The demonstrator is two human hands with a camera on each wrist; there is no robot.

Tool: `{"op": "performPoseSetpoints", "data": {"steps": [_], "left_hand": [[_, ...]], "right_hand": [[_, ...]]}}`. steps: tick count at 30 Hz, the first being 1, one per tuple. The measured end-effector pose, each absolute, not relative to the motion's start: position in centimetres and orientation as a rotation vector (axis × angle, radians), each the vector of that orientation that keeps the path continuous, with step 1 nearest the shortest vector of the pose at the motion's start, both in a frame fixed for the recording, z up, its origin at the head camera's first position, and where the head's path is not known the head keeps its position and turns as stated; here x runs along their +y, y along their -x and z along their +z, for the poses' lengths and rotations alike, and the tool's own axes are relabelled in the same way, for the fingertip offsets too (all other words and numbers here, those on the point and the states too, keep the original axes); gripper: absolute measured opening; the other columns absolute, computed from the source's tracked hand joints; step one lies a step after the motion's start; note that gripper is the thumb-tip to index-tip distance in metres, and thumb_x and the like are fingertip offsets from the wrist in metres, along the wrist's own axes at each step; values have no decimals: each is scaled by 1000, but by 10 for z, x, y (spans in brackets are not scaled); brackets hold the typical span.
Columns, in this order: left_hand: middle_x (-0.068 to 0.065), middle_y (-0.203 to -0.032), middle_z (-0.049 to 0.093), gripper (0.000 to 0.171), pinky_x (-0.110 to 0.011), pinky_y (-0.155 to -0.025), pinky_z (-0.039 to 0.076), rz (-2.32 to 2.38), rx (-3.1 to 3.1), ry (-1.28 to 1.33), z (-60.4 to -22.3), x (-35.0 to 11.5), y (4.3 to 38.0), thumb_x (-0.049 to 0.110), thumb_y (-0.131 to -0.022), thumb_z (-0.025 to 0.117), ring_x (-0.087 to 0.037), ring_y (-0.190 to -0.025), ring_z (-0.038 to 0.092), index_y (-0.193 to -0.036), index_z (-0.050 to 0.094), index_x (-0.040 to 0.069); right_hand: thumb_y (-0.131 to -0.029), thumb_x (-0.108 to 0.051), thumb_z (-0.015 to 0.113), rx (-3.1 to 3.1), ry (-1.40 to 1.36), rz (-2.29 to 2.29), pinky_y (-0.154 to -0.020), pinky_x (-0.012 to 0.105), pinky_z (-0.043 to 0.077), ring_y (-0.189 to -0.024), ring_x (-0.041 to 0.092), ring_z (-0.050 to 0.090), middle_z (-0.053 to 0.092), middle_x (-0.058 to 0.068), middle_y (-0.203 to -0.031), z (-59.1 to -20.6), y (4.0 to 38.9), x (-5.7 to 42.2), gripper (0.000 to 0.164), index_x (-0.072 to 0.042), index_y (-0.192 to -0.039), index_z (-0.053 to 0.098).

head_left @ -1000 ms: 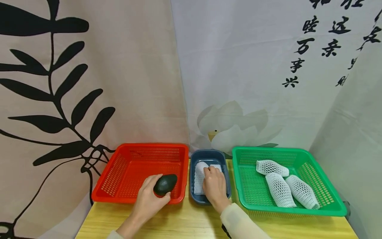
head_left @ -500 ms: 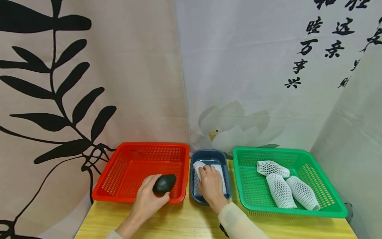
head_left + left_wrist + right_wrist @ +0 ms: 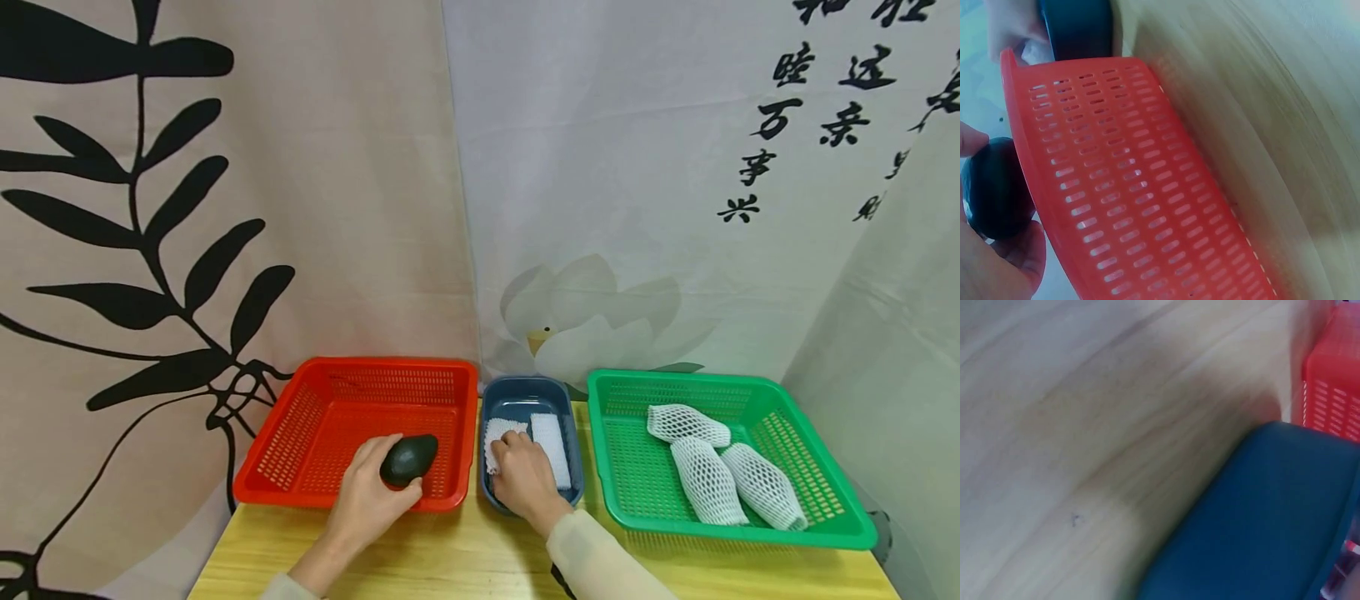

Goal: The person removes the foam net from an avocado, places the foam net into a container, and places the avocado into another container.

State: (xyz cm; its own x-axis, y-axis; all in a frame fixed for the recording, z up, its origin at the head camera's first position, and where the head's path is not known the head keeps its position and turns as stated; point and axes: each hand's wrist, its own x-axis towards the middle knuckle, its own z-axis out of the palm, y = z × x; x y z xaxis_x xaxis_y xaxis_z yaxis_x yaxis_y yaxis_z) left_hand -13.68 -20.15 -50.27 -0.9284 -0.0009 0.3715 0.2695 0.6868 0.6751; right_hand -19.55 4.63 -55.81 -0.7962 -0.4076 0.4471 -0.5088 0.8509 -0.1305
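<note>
My left hand (image 3: pixel 367 493) grips a dark green avocado (image 3: pixel 409 459) between thumb and fingers, over the front right part of the red basket (image 3: pixel 352 500). In the left wrist view the avocado (image 3: pixel 999 190) shows beside the basket's rim. My right hand (image 3: pixel 527 482) reaches into the small blue-grey bin (image 3: pixel 525 388), its curled fingers pinching a white foam net sleeve (image 3: pixel 498 433) at the bin's left side. Another white sleeve (image 3: pixel 552 450) lies flat to the right of that hand. The right wrist view shows mainly the bin's outer wall (image 3: pixel 1260 512); the fingertips are hidden there.
A green basket (image 3: pixel 622 467) on the right holds several white net-wrapped pieces (image 3: pixel 705 479). All the containers stand on a wooden table (image 3: pixel 465 558), with a cloth backdrop (image 3: pixel 360 208) close behind them.
My right hand has shifted left and slightly toward me inside the bin, and the left sleeve has folded shorter, uncovering the right one. The left hand with the avocado has barely moved.
</note>
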Motion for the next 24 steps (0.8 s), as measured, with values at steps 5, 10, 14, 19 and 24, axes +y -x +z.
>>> {"op": "performPoseSetpoints", "data": {"steps": [5, 10, 14, 19, 24], "left_hand": [[8, -116, 55, 66, -33, -76, 51, -1093, -2577, 194, -503, -205, 139, 24, -65, 83, -7, -98, 54, -125, 57, 16], [7, -116, 54, 67, -33, -76, 51, -1077, -2606, 182, -503, -208, 143, 25, -65, 83, -9, -97, 55, -126, 57, 15], [6, -116, 55, 67, -32, -76, 50, -1058, -2645, 170, -505, -212, 147, 26, -66, 82, -10, -96, 55, -127, 56, 15], [5, -116, 54, 68, -32, -74, 50, -1015, -2714, 147, -505, -216, 152, 31, -68, 80, -12, -95, 56, -129, 54, 17], [4, -115, 54, 70, -32, -73, 50, -968, -2771, 165, -505, -218, 159, 31, -69, 79, -13, -93, 56, -132, 53, 18]], "right_hand": [[-66, -12, 66, -2731, -703, 353, -60, 37, 44, -79, 23, 52, 58, 3, -90, -559, 192, 50, 26, -12, -91, 67], [-70, -18, 63, -2868, -704, 318, -65, 41, 43, -87, 26, 52, 59, 5, -99, -555, 190, 52, 32, -13, -101, 69], [-75, -30, 60, -2967, -698, 311, -70, 46, 43, -93, 28, 52, 59, 6, -106, -554, 189, 53, 38, -12, -108, 68], [-79, -35, 56, -2995, -698, 346, -75, 46, 42, -101, 28, 52, 59, 6, -113, -552, 188, 55, 44, -12, -115, 67], [-81, -31, 55, -2938, -715, 355, -74, 43, 41, -101, 26, 52, 60, 4, -114, -545, 185, 59, 39, -15, -114, 68]]}}
